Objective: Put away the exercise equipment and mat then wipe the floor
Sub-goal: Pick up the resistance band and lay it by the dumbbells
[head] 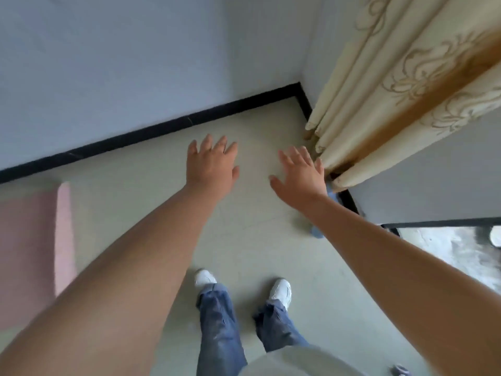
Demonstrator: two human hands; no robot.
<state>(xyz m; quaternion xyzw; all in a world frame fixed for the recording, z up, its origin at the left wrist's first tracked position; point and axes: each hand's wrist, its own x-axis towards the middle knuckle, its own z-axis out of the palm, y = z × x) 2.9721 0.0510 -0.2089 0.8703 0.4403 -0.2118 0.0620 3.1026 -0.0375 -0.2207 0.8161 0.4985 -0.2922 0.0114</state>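
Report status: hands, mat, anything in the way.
Left hand and right hand open, holding nothing, stretched out over floor. Pink mat lying flat at left. Blue object partly hidden under right forearm, by curtain.

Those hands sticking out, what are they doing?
A person stands in a corner of the room with both arms stretched out. The left hand and right hand are spread open and hold nothing. The right hand is close to the cream curtain, though whether it touches is unclear. A pink mat lies on the floor to the left, not yet put away. Something blue lies by the wall, partly hidden by the right arm.
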